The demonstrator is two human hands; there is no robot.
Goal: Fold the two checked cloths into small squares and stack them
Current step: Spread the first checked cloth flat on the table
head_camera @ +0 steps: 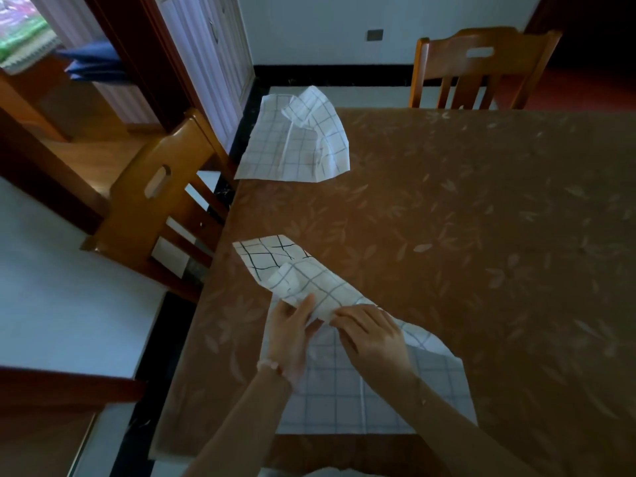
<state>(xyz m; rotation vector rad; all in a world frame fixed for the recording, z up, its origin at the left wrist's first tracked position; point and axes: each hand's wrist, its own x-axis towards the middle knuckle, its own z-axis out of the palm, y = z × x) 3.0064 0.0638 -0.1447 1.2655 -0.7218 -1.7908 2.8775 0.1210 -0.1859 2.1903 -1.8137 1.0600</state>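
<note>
A white cloth with dark checks (344, 383) lies loosely on the near left part of the table, partly turned over on itself, one corner reaching up and left. My left hand (290, 330) and my right hand (373, 335) pinch a raised fold of this near cloth close together, thumbs on top. The part under my wrists lies flat and shaded. A second checked cloth (299, 139) lies crumpled at the far left corner of the table, overhanging the edge, untouched.
The table (481, 235) wears a brown leaf-patterned cover. One wooden chair (161, 204) stands at the left side, another (481, 67) at the far side. A doorway and tiled floor lie to the left.
</note>
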